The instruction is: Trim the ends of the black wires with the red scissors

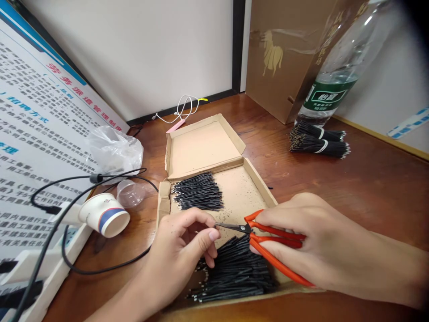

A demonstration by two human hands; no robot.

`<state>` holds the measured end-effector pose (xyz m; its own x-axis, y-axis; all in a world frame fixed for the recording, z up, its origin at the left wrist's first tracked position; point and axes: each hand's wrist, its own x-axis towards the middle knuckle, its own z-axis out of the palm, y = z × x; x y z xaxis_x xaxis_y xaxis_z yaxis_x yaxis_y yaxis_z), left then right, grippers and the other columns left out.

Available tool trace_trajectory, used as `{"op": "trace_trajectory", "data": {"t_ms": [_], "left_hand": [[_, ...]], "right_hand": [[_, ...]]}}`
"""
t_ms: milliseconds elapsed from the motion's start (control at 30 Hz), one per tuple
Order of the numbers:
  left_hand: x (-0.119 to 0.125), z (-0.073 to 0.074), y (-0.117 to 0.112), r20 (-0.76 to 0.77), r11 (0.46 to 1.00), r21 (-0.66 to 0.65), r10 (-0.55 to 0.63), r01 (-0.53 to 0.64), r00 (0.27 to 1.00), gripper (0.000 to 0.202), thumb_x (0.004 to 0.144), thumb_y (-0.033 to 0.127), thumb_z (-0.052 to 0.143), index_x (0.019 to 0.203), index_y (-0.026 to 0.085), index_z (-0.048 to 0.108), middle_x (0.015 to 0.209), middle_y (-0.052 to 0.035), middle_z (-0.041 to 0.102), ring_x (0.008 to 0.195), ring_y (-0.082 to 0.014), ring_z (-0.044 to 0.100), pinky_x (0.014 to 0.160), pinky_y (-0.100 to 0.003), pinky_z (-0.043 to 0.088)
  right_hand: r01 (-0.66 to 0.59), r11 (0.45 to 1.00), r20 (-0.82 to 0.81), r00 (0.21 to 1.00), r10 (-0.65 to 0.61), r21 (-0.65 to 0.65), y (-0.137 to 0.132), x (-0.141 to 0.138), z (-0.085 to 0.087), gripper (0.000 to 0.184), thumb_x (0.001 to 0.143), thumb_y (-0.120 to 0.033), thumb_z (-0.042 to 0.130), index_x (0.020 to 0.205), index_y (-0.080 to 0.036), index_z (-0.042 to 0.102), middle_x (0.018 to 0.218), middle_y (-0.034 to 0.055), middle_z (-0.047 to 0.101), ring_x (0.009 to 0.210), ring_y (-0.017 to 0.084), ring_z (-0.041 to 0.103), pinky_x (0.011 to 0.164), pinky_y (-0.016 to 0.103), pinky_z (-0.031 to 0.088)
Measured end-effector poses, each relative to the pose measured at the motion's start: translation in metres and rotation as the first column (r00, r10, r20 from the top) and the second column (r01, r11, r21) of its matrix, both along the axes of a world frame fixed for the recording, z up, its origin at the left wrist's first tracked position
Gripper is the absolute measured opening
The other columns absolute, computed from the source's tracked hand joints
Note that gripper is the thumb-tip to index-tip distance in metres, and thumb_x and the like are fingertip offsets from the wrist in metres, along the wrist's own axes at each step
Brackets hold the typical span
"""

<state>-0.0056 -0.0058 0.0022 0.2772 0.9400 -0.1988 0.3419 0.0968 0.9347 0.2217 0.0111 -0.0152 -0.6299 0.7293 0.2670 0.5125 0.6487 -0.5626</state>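
My right hand (311,237) is wrapped round the orange handles of a small pair of scissors (250,228). Their narrow blades look closed or nearly so and point left to the fingertips of my left hand (184,246). Its thumb and forefinger pinch together at the blade tips; what lies between them is too small and hidden to make out. Below both hands is an open cardboard box (264,185). It holds a smaller pile of short black wires (197,191) at the back and a larger pile of black wires (239,273) at the front, partly behind my left hand.
Two tied bundles of black wires (318,141) lie by a water bottle (326,96) and a brown carton (281,53). At left are a tipped paper cup (112,219), a clear plastic cup (129,193), a plastic bag (115,150) and black cables (100,270). A white cable (187,105) lies behind the box.
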Motion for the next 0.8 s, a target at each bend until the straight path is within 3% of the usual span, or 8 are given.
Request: {"op": "trace_trajectory", "data": {"t_ms": [133,300,500,700,800], "left_hand": [[0.001,-0.0003,0.0006,0.004,1.0,-0.002,0.002,-0.002,1.0,0.011,0.088,0.023,0.061,0.081,0.015,0.059,0.058,-0.0006,0.064,0.048,-0.0125,0.062,0.048,-0.022,0.051],[0.0006,-0.0011,0.0013,0.012,1.0,-0.006,0.004,-0.004,1.0,0.012,0.088,0.024,0.062,0.081,0.015,0.059,0.058,-0.0008,0.065,0.048,-0.0127,0.062,0.047,-0.022,0.051],[0.0009,-0.0003,0.0015,-0.002,1.0,-0.009,0.009,-0.009,1.0,0.012,0.088,0.023,0.061,0.08,0.015,0.059,0.057,-0.0003,0.064,0.047,-0.0125,0.061,0.047,-0.022,0.051],[0.0001,0.0017,0.0009,-0.06,1.0,0.009,0.005,-0.005,0.998,0.013,0.088,0.024,0.061,0.078,0.016,0.057,0.054,0.0024,0.06,0.045,-0.0108,0.057,0.045,-0.02,0.048],[-0.0028,0.0022,0.0015,-0.158,0.992,0.127,-0.005,0.025,0.987,0.013,0.088,0.024,0.063,0.078,0.017,0.058,0.055,0.0046,0.055,0.045,-0.0095,0.052,0.043,-0.018,0.042]], "right_hand": [[-0.006,1.0,-0.025,1.0,0.007,0.024,0.0013,0.0002,-0.0026,0.026,0.086,-0.014,0.051,0.061,-0.02,0.047,0.05,-0.0069,0.034,0.045,0.01,0.025,0.047,0.027,0.024],[0.036,0.999,-0.003,0.999,-0.036,-0.037,-0.0001,-0.0002,-0.0007,0.028,0.084,-0.016,0.054,0.059,-0.021,0.042,0.05,-0.0074,0.032,0.045,0.009,0.027,0.047,0.025,0.026],[-0.007,1.0,-0.054,0.999,0.006,-0.018,0.0014,-0.0001,-0.0017,0.028,0.085,-0.013,0.051,0.059,-0.02,0.041,0.051,-0.0078,0.029,0.046,0.009,0.022,0.046,0.026,0.023],[0.083,0.996,-0.128,0.988,-0.08,0.015,0.0041,-0.0005,-0.0073,0.025,0.087,-0.018,0.053,0.062,-0.019,0.051,0.051,-0.0071,0.033,0.047,0.01,0.021,0.046,0.026,0.022],[0.124,0.99,-0.156,0.981,-0.112,0.065,0.0062,0.0008,-0.0085,0.019,0.087,-0.019,0.054,0.068,-0.017,0.06,0.05,-0.0067,0.036,0.045,0.009,0.024,0.045,0.026,0.023]]}}
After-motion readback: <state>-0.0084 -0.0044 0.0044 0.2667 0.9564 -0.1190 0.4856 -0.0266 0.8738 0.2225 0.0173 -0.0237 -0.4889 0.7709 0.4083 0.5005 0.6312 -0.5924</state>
